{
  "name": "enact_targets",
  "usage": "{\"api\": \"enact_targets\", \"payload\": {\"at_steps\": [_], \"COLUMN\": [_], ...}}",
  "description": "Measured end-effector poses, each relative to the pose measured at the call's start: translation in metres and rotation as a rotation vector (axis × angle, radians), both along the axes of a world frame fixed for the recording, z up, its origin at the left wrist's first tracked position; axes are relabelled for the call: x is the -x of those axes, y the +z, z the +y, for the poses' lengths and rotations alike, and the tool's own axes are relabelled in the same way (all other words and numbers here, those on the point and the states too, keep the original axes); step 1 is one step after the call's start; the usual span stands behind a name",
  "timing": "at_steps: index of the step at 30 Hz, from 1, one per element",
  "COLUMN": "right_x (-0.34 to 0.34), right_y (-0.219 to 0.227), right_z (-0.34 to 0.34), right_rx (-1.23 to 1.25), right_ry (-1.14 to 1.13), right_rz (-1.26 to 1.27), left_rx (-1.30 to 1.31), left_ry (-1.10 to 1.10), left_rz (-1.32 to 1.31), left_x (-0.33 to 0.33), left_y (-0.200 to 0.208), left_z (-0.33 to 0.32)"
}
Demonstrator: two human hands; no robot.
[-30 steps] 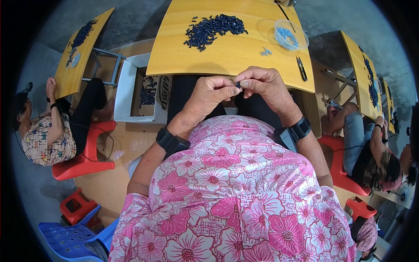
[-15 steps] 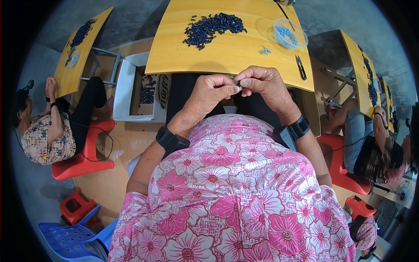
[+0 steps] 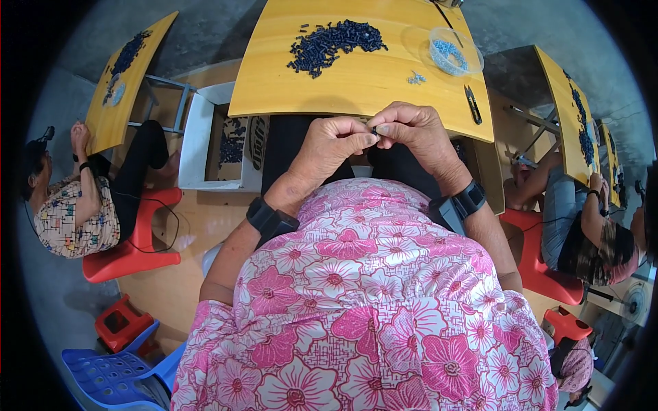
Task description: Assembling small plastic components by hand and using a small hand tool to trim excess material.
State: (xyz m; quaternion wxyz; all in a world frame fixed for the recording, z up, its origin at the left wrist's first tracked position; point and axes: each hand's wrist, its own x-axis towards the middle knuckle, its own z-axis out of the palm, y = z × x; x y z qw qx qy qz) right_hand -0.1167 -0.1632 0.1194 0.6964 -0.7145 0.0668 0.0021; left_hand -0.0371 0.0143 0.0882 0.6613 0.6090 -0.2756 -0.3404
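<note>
Your left hand (image 3: pixel 322 152) and right hand (image 3: pixel 419 137) grip a small black piece (image 3: pixel 374 129) between fingers (image 3: pixel 353 142); dark lettering (image 3: pixel 258 142) shows in a rectangular white box (image 3: pixel 197 140)

The person wears a pink-and-white floral-print blouse (image 3: pixel 356 281) — short-sleeved, finely crosshatched between blossoms — with black trousers (image 3: pixel 282 147) and boxy black wristbands (image 3: pixel 272 222).

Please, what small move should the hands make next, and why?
Perhaps the right hand should ease its pinch slightly while the left hand steadies the small dark piece: both hands meet at it and cover most of it, so its state is hard to check.
</note>
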Motion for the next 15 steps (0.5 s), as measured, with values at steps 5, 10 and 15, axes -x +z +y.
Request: {"api": "enact_targets", "payload": {"at_steps": [5,10,15], "right_x": [0.002,0.005,0.007], "right_y": [-0.003,-0.011,-0.011], "right_z": [0.003,-0.003,0.009], "right_rx": [-0.004,-0.135,-0.275], "right_ry": [-0.034,-0.099,-0.029], "right_rz": [-0.035,0.127,0.214], "left_rx": [-0.002,0.013,0.032], "left_ry": [0.037,0.134,0.199], "left_rz": [-0.032,-0.173,-0.383], "left_x": [-0.001,0.002,0.006], "left_y": [-0.003,0.0,0.006], "left_z": [0.0,0.001,0.0]}}
